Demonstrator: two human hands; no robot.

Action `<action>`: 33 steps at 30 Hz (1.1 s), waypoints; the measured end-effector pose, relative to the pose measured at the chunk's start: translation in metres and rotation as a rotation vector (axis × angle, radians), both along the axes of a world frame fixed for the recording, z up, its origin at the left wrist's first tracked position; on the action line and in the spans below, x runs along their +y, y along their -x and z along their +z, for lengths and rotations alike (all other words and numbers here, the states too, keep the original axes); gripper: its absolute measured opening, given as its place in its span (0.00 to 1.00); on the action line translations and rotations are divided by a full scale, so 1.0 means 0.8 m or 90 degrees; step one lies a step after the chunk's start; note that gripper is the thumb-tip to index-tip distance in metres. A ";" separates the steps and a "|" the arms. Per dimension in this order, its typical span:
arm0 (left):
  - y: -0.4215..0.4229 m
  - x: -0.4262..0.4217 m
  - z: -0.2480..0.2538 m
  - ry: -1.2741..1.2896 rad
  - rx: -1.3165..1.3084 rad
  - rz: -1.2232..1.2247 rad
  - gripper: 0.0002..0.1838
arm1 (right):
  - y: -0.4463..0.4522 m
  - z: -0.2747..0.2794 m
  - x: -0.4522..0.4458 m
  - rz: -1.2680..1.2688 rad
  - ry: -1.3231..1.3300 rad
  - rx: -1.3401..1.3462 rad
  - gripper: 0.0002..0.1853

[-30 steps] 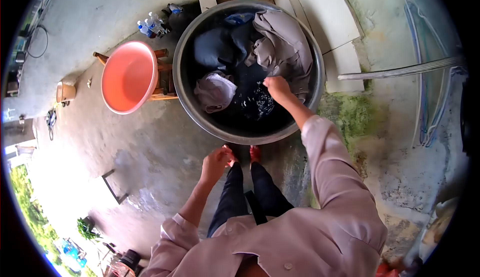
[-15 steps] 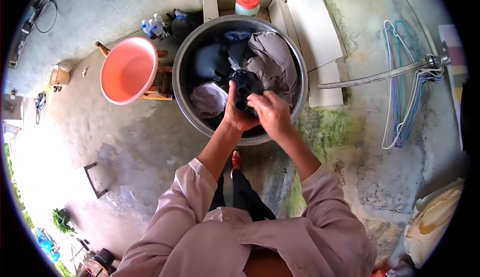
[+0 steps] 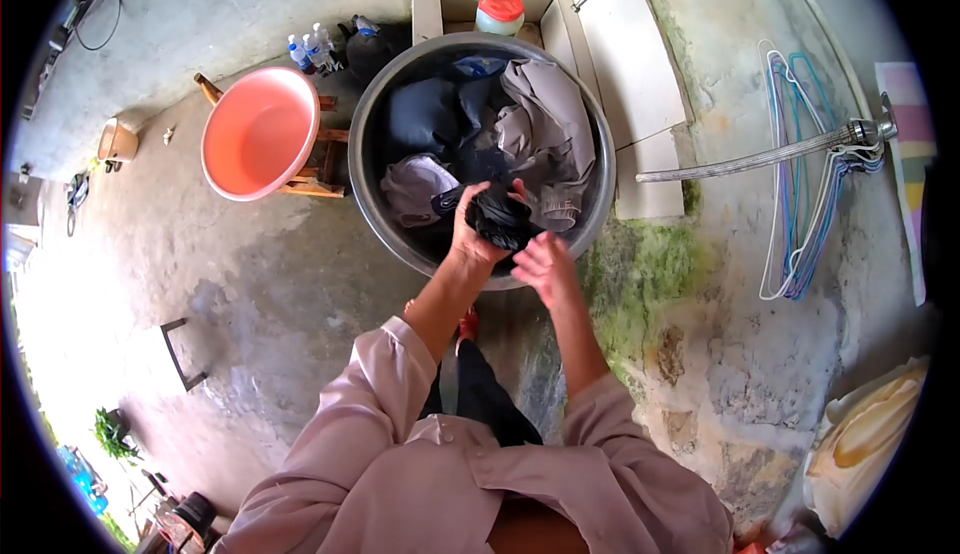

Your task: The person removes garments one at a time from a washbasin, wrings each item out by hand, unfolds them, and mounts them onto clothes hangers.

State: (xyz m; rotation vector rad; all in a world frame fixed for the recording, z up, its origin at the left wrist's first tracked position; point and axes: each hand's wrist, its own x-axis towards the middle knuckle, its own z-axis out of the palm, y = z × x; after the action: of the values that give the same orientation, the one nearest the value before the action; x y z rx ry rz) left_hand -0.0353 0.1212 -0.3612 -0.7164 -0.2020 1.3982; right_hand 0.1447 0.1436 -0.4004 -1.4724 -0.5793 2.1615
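My left hand (image 3: 474,238) is wrapped round a bunched black cloth (image 3: 499,218), with its fingertips showing at the far side. The cloth looks wet and is held over the near part of a large metal basin (image 3: 388,246). Beside the cloth, at the basin's near right rim, my right hand (image 3: 547,270) has its fingers stretched out and holds nothing I can see. Inside the basin lie a taupe garment (image 3: 548,114), a dark garment (image 3: 420,116) puffed up from the water, and a pale lilac cloth (image 3: 412,186).
A pink plastic basin (image 3: 258,134) rests on a wooden stool (image 3: 325,169) at the left. Behind the metal basin stands a red-lidded tub (image 3: 499,14). A braided hose (image 3: 745,160) juts in from the right wall, near several hangers (image 3: 800,244). Bottles (image 3: 312,52) stand by the back wall.
The black cloth has come nearer to me and is now bunched in my left hand. My right hand has drawn back from it, down towards the rim, and its fingers have straightened.
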 end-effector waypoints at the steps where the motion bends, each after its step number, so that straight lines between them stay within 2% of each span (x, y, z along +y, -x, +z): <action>1: -0.011 -0.004 0.011 -0.028 -0.039 -0.002 0.25 | 0.009 -0.026 -0.008 0.067 0.168 0.047 0.32; 2: -0.021 -0.009 0.018 -0.022 -0.042 0.027 0.26 | 0.049 -0.019 -0.023 -0.029 -0.003 0.234 0.34; 3: -0.032 -0.016 0.024 -0.079 -0.083 0.041 0.29 | 0.078 -0.015 -0.024 -0.065 -0.038 0.378 0.33; 4: -0.075 -0.009 -0.047 -0.255 -0.285 0.116 0.32 | 0.095 -0.012 -0.021 -0.066 0.024 0.459 0.31; 6: -0.090 -0.009 -0.045 -0.369 -0.357 0.169 0.41 | 0.106 -0.008 -0.015 -0.059 0.152 0.530 0.28; 7: -0.087 -0.021 -0.046 -0.306 -0.273 0.145 0.42 | 0.107 -0.003 -0.018 -0.055 0.198 0.546 0.27; 8: -0.074 -0.034 -0.003 -0.246 -0.187 0.112 0.43 | 0.104 0.000 -0.016 -0.050 0.231 0.546 0.25; 10: -0.052 -0.062 0.048 -0.124 -0.100 0.044 0.35 | 0.102 0.004 -0.002 -0.039 0.293 0.527 0.22; 11: -0.048 -0.071 0.058 -0.079 -0.092 -0.001 0.33 | 0.103 0.006 0.017 -0.028 0.307 0.494 0.21; 13: -0.033 -0.072 0.046 -0.035 0.047 -0.131 0.30 | 0.106 0.007 0.060 0.013 0.307 0.404 0.18; 16: -0.002 -0.058 0.044 0.071 0.406 -0.322 0.29 | 0.111 0.006 0.105 0.127 0.012 0.233 0.14; 18: 0.004 -0.035 0.047 0.112 0.604 -0.416 0.30 | 0.114 0.002 0.123 0.200 -0.232 0.083 0.13; 19: 0.005 -0.026 0.048 0.134 0.702 -0.462 0.31 | 0.117 -0.002 0.130 0.259 -0.295 -0.029 0.14; 20: 0.004 -0.018 0.023 0.099 0.840 -0.496 0.39 | 0.120 -0.007 0.139 0.317 -0.359 -0.142 0.15; 21: 0.000 -0.013 0.018 0.129 1.024 -0.521 0.41 | 0.124 -0.021 0.151 0.372 -0.420 -0.255 0.17; 22: -0.007 -0.007 0.013 0.159 1.209 -0.540 0.43 | 0.134 -0.036 0.165 0.479 -0.538 -0.505 0.19; 23: -0.011 -0.002 0.006 0.191 1.395 -0.552 0.45 | 0.146 -0.007 0.157 0.560 -0.592 -0.572 0.20; 24: -0.013 0.002 0.000 0.147 1.460 -0.578 0.50 | 0.152 0.001 0.154 0.601 -0.621 -0.596 0.19; 25: -0.018 0.005 -0.006 0.144 1.513 -0.620 0.50 | 0.158 0.007 0.152 0.643 -0.648 -0.619 0.19; 26: -0.022 0.006 0.004 0.141 1.565 -0.664 0.50 | 0.166 0.014 0.151 0.720 -0.646 -0.644 0.22; 27: -0.024 0.007 0.010 0.138 1.617 -0.707 0.50 | 0.171 0.005 0.150 0.721 -0.652 -0.675 0.24; 29: -0.024 0.007 0.004 0.115 1.604 -0.690 0.50 | 0.182 -0.012 0.144 0.720 -0.661 -0.739 0.28; 30: -0.021 0.007 0.000 0.124 1.574 -0.662 0.49 | 0.189 -0.014 0.148 0.803 -0.542 -0.768 0.45; 31: -0.017 0.007 -0.003 0.135 1.545 -0.633 0.49 | 0.185 -0.013 0.152 0.790 -0.544 -0.641 0.50; 33: -0.006 0.006 -0.005 0.164 1.159 -0.483 0.37 | 0.166 0.005 0.165 0.756 -0.536 -0.388 0.60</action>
State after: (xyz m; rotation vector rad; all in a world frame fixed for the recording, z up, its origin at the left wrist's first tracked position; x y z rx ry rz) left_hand -0.0309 0.1256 -0.3650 0.4631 1.5198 0.8622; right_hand 0.0123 0.2756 -0.3967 -1.3311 -2.6920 1.5242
